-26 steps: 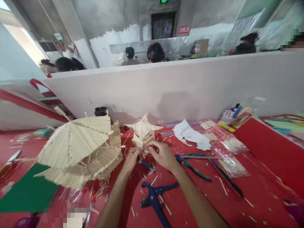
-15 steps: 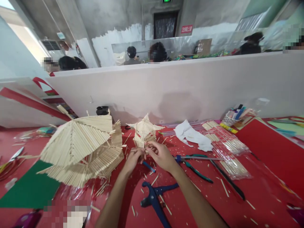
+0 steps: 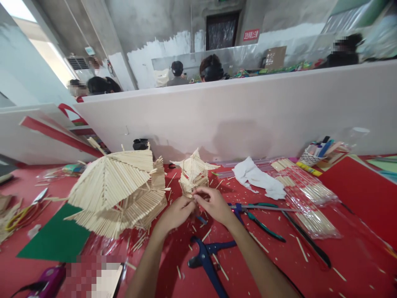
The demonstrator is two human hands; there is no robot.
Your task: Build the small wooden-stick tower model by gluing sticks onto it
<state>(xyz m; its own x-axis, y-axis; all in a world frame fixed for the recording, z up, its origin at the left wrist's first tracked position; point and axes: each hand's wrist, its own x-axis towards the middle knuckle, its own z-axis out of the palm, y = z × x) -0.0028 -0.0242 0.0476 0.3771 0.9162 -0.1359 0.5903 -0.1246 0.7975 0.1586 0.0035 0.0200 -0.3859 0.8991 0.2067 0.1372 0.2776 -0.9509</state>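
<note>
In the head view, a small pavilion-like model (image 3: 192, 169) made of thin wooden sticks stands on the red table. Just in front of it my left hand (image 3: 177, 214) is closed, its fingertips meeting those of my right hand. My right hand (image 3: 213, 203) is pinched at the model's near lower edge. Whatever lies between the fingers is too small or hidden to make out. A blue strip (image 3: 202, 220) lies beneath the hands. To the left stands a larger stick model (image 3: 114, 186) with a wide layered roof.
A blue cutter (image 3: 203, 257) and green-handled pliers (image 3: 266, 227) lie nearby. Right are white tissue (image 3: 259, 180), bagged sticks (image 3: 313, 215) and a pen basket (image 3: 310, 157). Left are scissors (image 3: 26, 213) and green card (image 3: 57, 238). A white partition (image 3: 186, 116) stands behind; people sit beyond.
My left hand has moved in against my right hand's fingertips, its back turned more upward. My right hand stays by the small model. The view has swung slightly left.
</note>
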